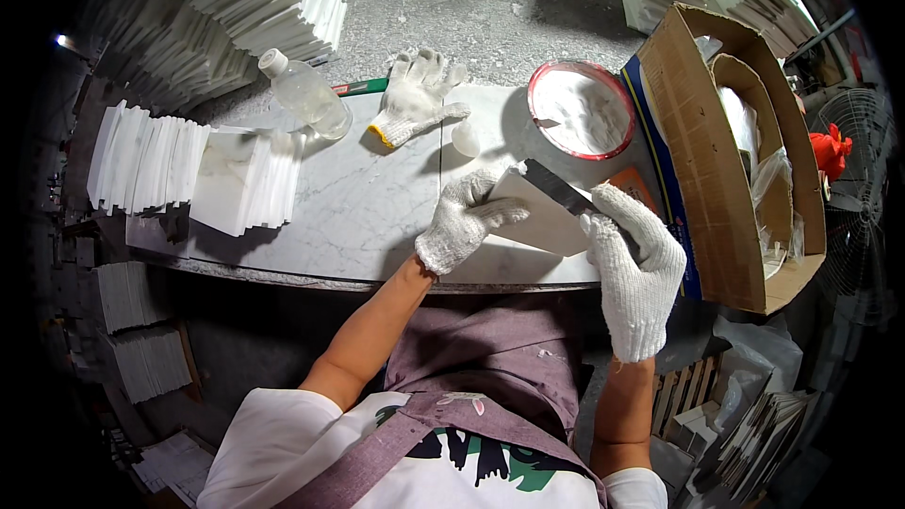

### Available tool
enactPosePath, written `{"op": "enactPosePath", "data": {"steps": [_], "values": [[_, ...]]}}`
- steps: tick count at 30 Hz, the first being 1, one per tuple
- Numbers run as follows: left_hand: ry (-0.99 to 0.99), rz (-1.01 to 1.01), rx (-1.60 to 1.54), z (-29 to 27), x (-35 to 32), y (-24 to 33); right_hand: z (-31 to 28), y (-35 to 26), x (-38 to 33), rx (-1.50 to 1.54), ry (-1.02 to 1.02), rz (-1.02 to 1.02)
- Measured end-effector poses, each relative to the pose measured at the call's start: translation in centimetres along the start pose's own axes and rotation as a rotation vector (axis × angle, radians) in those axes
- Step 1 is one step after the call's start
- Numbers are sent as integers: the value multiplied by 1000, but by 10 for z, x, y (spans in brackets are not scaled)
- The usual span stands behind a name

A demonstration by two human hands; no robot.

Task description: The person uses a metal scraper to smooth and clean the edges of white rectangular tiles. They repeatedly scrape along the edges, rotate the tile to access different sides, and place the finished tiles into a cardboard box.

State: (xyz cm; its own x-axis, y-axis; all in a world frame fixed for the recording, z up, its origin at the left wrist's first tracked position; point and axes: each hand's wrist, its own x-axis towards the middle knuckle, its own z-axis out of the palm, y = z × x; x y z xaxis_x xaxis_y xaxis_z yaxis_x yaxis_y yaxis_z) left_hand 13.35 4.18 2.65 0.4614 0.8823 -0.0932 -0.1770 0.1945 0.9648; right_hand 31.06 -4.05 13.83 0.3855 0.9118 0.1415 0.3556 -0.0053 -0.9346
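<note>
Head view, one frame.

Step in hand, judged: spreading white paste across the face of a tile. It is done well, by this judgement, if the blade lies flat and shallow on the face, the tile is braced from the opposite edge, and the stroke runs evenly so that no ridges are left.

- Left hand (464,217): white knit glove, centre of the frame. Fingers closed over the upper left edge of the white stone tile (542,220), steadying it; grip narrow.
- Right hand (633,259): white knit glove, right of centre. Wrapped around the handle of the putty knife (558,188); the dark blade lies across the tile's upper corner.
- White stone tile: held between both hands, tilted, over the near edge of the marble worktop (358,207).
- Red-rimmed tub (582,110): upper centre right, open, filled with white paste, just beyond the tile.
- Spare glove (415,94): lying on the worktop, upper centre.
- Clear plastic bottle (304,92): on its side, left of the spare glove.
- Stacked tiles (193,170): standing on edge, left part of the worktop.
- Cardboard box (726,160): right of the frame, open, with plastic wrap inside.
- Fan (858,217): far right edge.
</note>
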Motion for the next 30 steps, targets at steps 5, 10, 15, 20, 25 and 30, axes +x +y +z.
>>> {"op": "enactPosePath", "data": {"steps": [5,10,15,20,25,30], "values": [[-7,-61,-98,-6,2,-8,0,2,-1,41,-6,31],[21,-49,-88,1,-1,0,1,0,0,16,-8,11],[5,-16,6,2,0,2,0,-2,-1,-21,0,-21],[1,19,-90,0,0,-4,0,-1,-2,-14,1,-26],[11,-37,-106,-1,-1,-4,1,-1,-3,-42,5,-90],[-5,-33,-281,0,-4,1,3,2,-4,-56,14,-169]]}}
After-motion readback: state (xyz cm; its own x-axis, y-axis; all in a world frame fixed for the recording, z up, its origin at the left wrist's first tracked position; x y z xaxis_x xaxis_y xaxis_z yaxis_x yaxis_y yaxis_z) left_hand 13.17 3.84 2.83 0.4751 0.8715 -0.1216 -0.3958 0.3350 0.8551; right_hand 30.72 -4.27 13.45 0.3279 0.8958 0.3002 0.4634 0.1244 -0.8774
